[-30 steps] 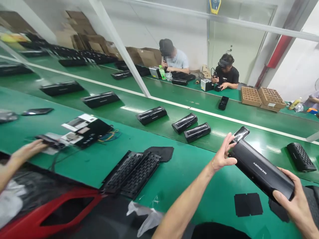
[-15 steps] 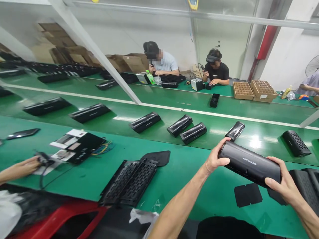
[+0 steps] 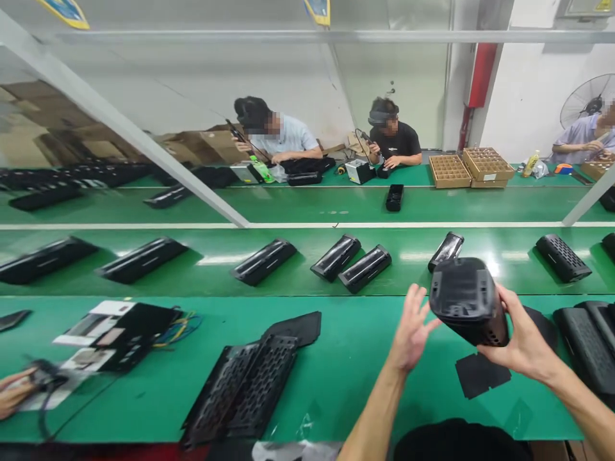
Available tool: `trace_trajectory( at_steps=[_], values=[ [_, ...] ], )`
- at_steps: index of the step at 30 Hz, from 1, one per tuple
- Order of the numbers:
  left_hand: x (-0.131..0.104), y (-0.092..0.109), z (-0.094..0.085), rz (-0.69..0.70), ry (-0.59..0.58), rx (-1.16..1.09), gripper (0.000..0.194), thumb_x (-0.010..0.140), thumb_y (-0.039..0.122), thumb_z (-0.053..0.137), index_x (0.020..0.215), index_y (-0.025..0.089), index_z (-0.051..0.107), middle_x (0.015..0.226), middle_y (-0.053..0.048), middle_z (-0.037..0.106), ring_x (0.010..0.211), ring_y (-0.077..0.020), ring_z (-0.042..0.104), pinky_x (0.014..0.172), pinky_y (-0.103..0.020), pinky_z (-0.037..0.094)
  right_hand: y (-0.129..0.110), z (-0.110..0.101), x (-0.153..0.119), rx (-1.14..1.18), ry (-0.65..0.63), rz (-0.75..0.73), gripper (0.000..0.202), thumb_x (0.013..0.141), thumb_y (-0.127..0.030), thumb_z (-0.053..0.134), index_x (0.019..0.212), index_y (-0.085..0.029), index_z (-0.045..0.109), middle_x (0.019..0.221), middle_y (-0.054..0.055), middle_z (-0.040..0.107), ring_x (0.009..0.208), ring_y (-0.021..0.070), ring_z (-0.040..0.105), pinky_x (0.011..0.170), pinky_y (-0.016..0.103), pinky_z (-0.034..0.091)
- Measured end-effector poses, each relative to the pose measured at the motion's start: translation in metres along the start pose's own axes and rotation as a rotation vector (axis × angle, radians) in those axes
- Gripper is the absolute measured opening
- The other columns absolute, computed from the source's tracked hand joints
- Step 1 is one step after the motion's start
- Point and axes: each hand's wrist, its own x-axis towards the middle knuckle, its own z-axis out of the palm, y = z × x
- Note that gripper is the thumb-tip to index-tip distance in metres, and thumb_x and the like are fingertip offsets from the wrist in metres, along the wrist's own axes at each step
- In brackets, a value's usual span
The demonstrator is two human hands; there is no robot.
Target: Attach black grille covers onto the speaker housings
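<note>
"Black plastic, with a glossy end turned towards you: where is that housing (image 3: 460, 291) just now?"

"In the air above the green desk (image 3: 355, 365), held by my right hand (image 3: 523, 339). The fingers clasp its side, thumb along the lower edge, probably because that one firm hold leaves the end face in plain sight."

"And your left hand (image 3: 408, 330)?"

"Spread and gripping nothing, right by the opposite edge. I can't tell whether the thumb touches. I'd say it sits close so it can lend support."

"What lies round about?"

"Below, a thin black sheet (image 3: 480, 374) lies flat on the desk, handy to reach. Off to my left are two perforated panels (image 3: 240, 390), side by side, likely there to be out of my elbows' way. Beyond, similar units (image 3: 366, 267) lie slantwise on the belt (image 3: 504, 246), perhaps spaced for easy picking."
</note>
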Motion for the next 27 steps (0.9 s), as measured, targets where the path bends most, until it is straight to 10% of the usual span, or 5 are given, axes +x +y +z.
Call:
trace_trajectory(
  at_steps=[6, 15, 27],
  values=[
    [-0.008, 0.042, -0.001, 0.006, -0.047, 0.519, 0.116, 0.053, 0.040, 0.103, 0.156, 0.028, 0.052, 0.162, -0.015, 0.045, 0.138, -0.0425, 0.051, 0.114, -0.046, 0.046, 0.009, -0.037, 0.008, -0.659, -0.245, -0.314, 0.097, 0.070, -0.016, 0.073, 0.161, -0.034, 0.044, 0.143, 0.014, 0.062, 0.126, 0.0437, 0.056, 0.100, 0.063, 0.048],
    [-0.022, 0.013, -0.026, 0.094, -0.013, 0.661, 0.102, 0.061, 0.060, 0.091, 0.148, 0.027, 0.049, 0.144, -0.011, 0.057, 0.119, -0.0324, 0.060, 0.102, -0.042, 0.052, 0.043, -0.038, -0.035, 0.137, -0.180, 0.098, 0.120, 0.078, -0.082, 0.076, 0.170, -0.037, 0.015, 0.174, 0.015, 0.029, 0.155, 0.0417, 0.039, 0.114, 0.056, 0.047],
    [-0.010, -0.005, -0.039, 0.062, 0.092, 0.608, 0.094, 0.068, 0.058, 0.084, 0.150, 0.026, 0.049, 0.143, -0.010, 0.060, 0.121, -0.0338, 0.061, 0.106, -0.045, 0.050, 0.043, -0.020, -0.041, 0.289, -0.040, 0.312, 0.080, 0.081, -0.058, 0.083, 0.147, -0.028, 0.049, 0.144, 0.013, 0.058, 0.117, 0.0313, 0.063, 0.096, 0.039, 0.055]
  ],
)
